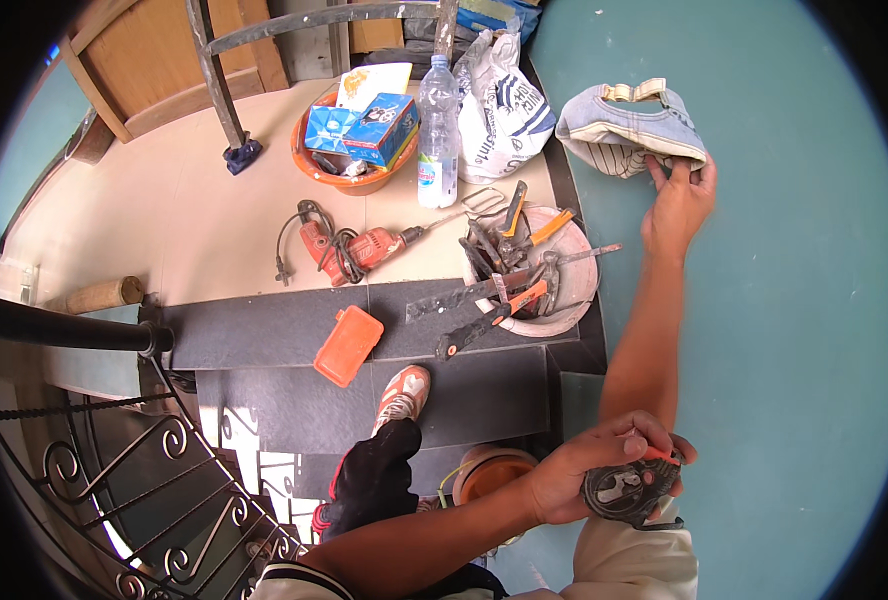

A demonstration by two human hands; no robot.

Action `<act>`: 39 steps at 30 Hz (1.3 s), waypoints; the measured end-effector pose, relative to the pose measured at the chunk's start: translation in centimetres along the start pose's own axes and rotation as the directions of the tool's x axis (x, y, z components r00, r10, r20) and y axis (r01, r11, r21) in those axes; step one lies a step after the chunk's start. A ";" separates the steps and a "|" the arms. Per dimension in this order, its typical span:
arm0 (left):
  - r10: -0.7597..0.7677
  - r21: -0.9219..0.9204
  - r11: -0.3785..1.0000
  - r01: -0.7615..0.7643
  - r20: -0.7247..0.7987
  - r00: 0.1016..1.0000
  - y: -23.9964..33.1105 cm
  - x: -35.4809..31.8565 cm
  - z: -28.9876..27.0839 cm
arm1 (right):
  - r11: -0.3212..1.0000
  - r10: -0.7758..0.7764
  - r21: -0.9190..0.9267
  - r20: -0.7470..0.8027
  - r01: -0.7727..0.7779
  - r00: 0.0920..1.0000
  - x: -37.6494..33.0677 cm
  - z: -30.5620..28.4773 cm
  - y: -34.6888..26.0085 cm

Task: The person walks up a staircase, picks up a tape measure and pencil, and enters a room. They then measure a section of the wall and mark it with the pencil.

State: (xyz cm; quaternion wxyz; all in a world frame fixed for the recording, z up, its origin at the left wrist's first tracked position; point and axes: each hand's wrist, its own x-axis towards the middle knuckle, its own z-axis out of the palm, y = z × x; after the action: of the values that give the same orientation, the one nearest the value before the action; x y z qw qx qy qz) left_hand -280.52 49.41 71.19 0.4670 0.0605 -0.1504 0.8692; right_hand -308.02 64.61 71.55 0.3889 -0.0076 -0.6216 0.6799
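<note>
My right hand (679, 205) reaches up along the green wall, its fingers closed on the edge of a light denim cap (636, 110). The cap is tipped so that its striped lining and tan back strap show. Lower down, close to my body, my left hand (589, 465) is wrapped around a black-and-orange tape measure (624, 490). A metal clip shows on the tape measure's side; my fingers hide part of it. This hand overlaps my right forearm in the view.
A white bucket (579, 300) of hand tools and an orange case (349, 345) rest by the dark steps. Behind are a red drill (364, 250), a plastic bottle (438, 130), an orange basin (364, 183) of boxes and a white bag (504, 110). An iron railing (164, 440) runs left.
</note>
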 end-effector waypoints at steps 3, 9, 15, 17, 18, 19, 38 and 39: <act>-0.003 0.000 1.000 0.003 -0.006 1.000 0.3 0.0 -0.2 | 0.999 -0.011 -0.032 0.004 0.011 1.000 -0.3 0.7 1.7; -0.012 -0.013 1.000 0.012 0.005 1.000 0.2 0.3 -0.8 | 0.999 -0.026 0.038 0.025 0.025 0.999 -1.2 1.3 2.2; -0.010 -0.019 1.000 0.010 -0.009 1.000 0.4 0.3 -0.1 | 0.941 0.180 -0.318 0.174 -0.118 0.968 0.0 -0.2 5.0; -0.001 -0.006 1.000 0.001 0.012 1.000 0.9 0.5 0.0 | 0.986 0.066 -0.162 0.121 -0.046 0.990 -0.3 -0.5 5.1; -0.011 -0.005 1.000 0.011 0.020 1.000 0.7 0.5 -0.2 | 0.984 0.035 -0.176 0.081 -0.020 0.996 -0.7 -0.4 3.9; -0.017 0.002 1.000 0.016 0.020 1.000 0.4 0.4 -0.5 | 0.990 0.043 -0.141 0.113 -0.027 0.993 -1.1 0.2 3.3; 0.026 0.052 0.998 -0.029 0.051 0.998 0.7 -0.7 0.3 | 0.960 0.120 -0.201 0.924 0.196 0.362 -15.3 9.3 2.0; -0.026 0.019 1.000 0.024 0.085 0.996 -0.3 -0.1 0.6 | 0.922 0.127 -0.245 0.922 0.298 0.366 -14.2 6.6 1.2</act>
State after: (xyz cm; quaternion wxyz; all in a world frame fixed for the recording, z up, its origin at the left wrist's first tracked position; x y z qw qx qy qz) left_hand -280.28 49.29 71.77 0.4705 0.1039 -0.1617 0.8612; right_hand -302.03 51.56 65.28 -0.0010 0.3344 -0.8474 0.4124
